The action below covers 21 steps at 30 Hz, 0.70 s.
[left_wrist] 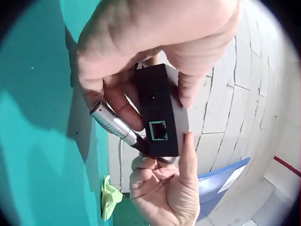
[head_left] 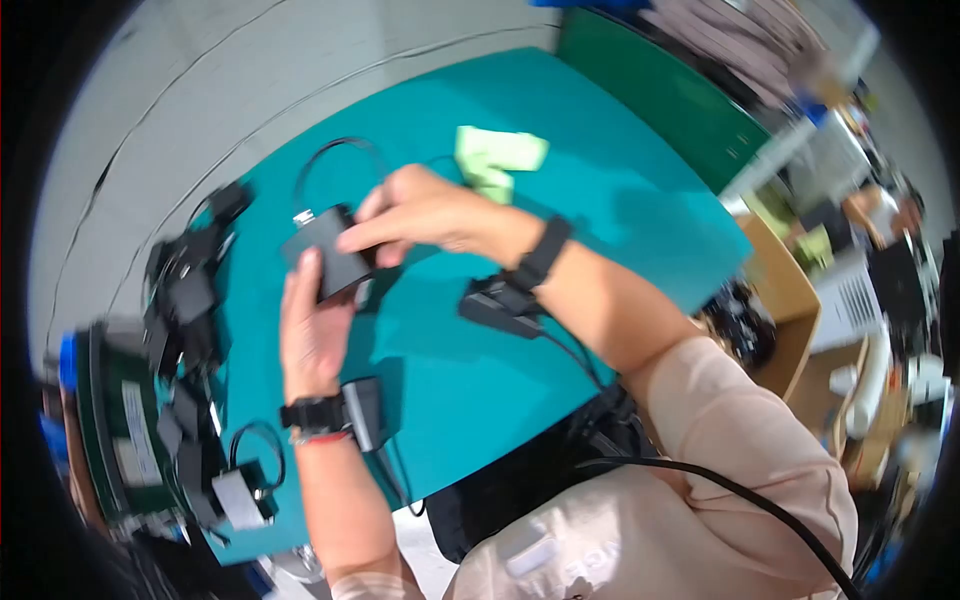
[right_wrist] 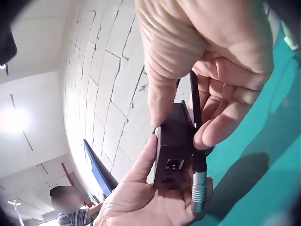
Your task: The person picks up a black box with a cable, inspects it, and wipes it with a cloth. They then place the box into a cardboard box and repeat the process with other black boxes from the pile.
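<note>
Both hands hold a small black adapter box (head_left: 330, 252) above the table's left half. My left hand (head_left: 317, 325) grips it from the near side, thumb along its face. My right hand (head_left: 425, 210) pinches it at the far right, thumb on top. In the left wrist view the end of the box (left_wrist: 157, 110) shows a network port and a small round hole. A silver round plug (left_wrist: 113, 120) on a black cable hangs beside it; in the right wrist view the same plug (right_wrist: 199, 193) points down past the right fingertips.
Several black adapters with cables (head_left: 190, 285) lie piled along the left table edge, near a green crate (head_left: 130, 420). A light green cloth (head_left: 500, 155) lies on the teal table (head_left: 450, 380). A cardboard box (head_left: 785, 300) stands at the right. Another person (right_wrist: 68, 207) is in the background.
</note>
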Motion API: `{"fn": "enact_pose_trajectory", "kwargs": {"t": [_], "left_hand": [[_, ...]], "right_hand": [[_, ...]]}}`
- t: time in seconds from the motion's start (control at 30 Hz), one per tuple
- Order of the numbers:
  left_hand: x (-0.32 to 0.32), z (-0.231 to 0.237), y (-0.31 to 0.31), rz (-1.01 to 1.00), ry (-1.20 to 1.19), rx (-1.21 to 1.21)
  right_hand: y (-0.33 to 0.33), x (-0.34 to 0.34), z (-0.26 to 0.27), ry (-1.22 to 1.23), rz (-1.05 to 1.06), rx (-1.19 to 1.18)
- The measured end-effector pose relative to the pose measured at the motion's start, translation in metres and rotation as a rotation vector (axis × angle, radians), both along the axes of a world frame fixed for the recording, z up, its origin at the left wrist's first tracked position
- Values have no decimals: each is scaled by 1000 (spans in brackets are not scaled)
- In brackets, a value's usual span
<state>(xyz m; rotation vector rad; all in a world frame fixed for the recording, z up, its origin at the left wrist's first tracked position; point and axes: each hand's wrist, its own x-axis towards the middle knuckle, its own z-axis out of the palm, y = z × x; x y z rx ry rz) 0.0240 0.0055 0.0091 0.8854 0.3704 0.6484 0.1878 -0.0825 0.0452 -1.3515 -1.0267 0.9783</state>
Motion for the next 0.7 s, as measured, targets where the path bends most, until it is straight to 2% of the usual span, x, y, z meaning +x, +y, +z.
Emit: {"fn": "enact_pose_trajectory", "kwargs": {"t": [0.03,0.17,0.23,0.3,0.37,0.43,0.5,0.57,0.7], "left_hand": [[2,-2,-2,23,-13,-26],[-4,5,-5,-180,5,16],[1,8,-10,-56,193,51],[-6,-12,16,-108,211,-11],[-9,-31,34,-101,110,-50],[-11,-30,34,-120,69,-120],[-12,-27,36,-146,30,-182],[-15,-28,45,-179,80,-182],[-17,-30,57,-158,155,-183]], "right_hand": [[-8,-1,6,5,-33,20],[-63,12,38,-105,-187,68],[-110,27,60,-116,-286,179],[-170,41,80,-225,-468,228],[-235,52,96,-462,-635,149],[-299,54,115,-344,-760,6],[-365,97,79,-443,-821,230],[-428,114,46,-286,-1045,232],[-513,130,-53,-5,-1276,-213]]}}
